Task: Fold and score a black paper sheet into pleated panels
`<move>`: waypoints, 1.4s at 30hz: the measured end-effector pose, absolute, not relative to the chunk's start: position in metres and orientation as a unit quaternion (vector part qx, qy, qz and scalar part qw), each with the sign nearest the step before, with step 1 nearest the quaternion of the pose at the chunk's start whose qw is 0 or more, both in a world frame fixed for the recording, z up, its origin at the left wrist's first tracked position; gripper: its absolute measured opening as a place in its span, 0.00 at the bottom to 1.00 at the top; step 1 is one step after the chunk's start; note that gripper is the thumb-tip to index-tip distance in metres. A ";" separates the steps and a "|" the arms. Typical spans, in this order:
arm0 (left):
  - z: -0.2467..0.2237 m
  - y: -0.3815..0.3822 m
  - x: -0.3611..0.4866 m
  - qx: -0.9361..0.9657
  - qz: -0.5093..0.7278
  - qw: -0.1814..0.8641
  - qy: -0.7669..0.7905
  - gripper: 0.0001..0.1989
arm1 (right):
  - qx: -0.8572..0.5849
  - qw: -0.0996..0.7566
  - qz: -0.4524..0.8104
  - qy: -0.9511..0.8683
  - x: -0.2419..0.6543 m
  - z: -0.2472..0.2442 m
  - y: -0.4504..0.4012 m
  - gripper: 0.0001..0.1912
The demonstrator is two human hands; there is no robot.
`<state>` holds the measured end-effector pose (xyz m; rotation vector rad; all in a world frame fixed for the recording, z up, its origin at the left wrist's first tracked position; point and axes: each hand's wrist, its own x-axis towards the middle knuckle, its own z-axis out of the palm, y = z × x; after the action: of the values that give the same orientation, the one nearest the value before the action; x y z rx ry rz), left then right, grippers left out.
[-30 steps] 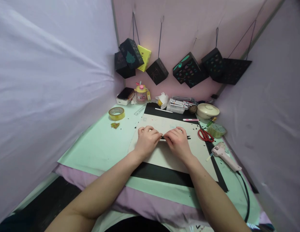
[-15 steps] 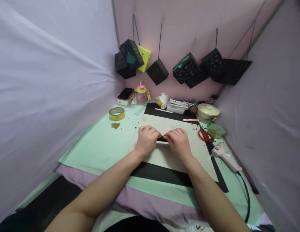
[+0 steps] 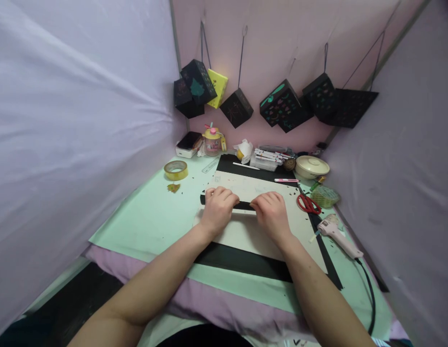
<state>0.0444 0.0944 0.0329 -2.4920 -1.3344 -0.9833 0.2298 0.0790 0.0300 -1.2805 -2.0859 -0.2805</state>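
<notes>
Strip (image 3: 244,206) in the fingertip pinch of both left hand (image 3: 219,210) and right hand (image 3: 272,214), over the sheet (image 3: 242,232), not yet set down. Apparently past some cutting, to judge by scraps (image 3: 295,192) near the scissors (image 3: 309,206), with the amount of handling left to do unclear.

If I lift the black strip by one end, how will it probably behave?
The black strip looks thin, so it is probably light. It runs nearly straight between the left hand and right hand, so it may be somewhat stiff; but both hands hold it, so one free end could droop.
</notes>
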 end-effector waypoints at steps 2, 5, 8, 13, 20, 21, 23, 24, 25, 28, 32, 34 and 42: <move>0.032 0.094 0.047 -0.840 -0.323 0.071 -0.431 0.09 | -0.483 0.329 -0.106 -0.805 0.228 0.030 0.078 0.10; 0.030 0.093 0.049 -0.846 -0.309 0.073 -0.428 0.11 | -0.482 0.330 -0.097 -0.806 0.226 0.030 0.078 0.10; 0.031 0.094 0.048 -0.834 -0.317 0.084 -0.444 0.12 | -0.498 0.328 -0.097 -0.797 0.230 0.031 0.078 0.09; 0.034 0.096 0.042 -0.825 -0.334 0.090 -0.447 0.12 | -0.506 0.322 -0.104 -0.794 0.239 0.033 0.080 0.10; 0.033 0.095 0.045 -0.823 -0.335 0.091 -0.450 0.12 | -0.503 0.363 -0.088 -0.779 0.243 0.031 0.082 0.12; 0.032 0.095 0.045 -0.824 -0.335 0.092 -0.448 0.12 | -0.500 0.363 -0.081 -0.782 0.244 0.031 0.083 0.12; 0.031 0.098 0.043 -0.822 -0.337 0.097 -0.448 0.12 | -0.494 0.360 -0.069 -0.788 0.249 0.031 0.084 0.10; 0.031 0.099 0.040 -0.818 -0.340 0.100 -0.453 0.11 | -0.493 0.358 -0.069 -0.790 0.253 0.031 0.085 0.09; 0.031 0.101 0.036 -0.810 -0.345 0.105 -0.463 0.11 | -0.495 0.358 -0.075 -0.788 0.258 0.032 0.086 0.09; 0.034 0.108 0.022 -0.773 -0.369 0.123 -0.501 0.09 | -0.514 0.385 -0.113 -0.758 0.276 0.034 0.089 0.10; 0.037 0.108 0.019 -0.764 -0.390 0.126 -0.498 0.10 | -0.505 0.463 -0.098 -0.722 0.278 0.037 0.088 0.08; 0.035 0.105 0.025 -0.778 -0.388 0.118 -0.481 0.10 | -0.475 0.477 -0.063 -0.737 0.267 0.037 0.086 0.07; 0.031 0.095 0.038 -0.809 -0.382 0.117 -0.432 0.11 | -0.436 0.449 -0.017 -0.780 0.245 0.035 0.080 0.07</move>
<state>0.0382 0.0953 0.0314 -2.3664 -1.2648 -1.1170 0.2448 0.0804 0.0353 -1.0792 -1.9289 -0.0430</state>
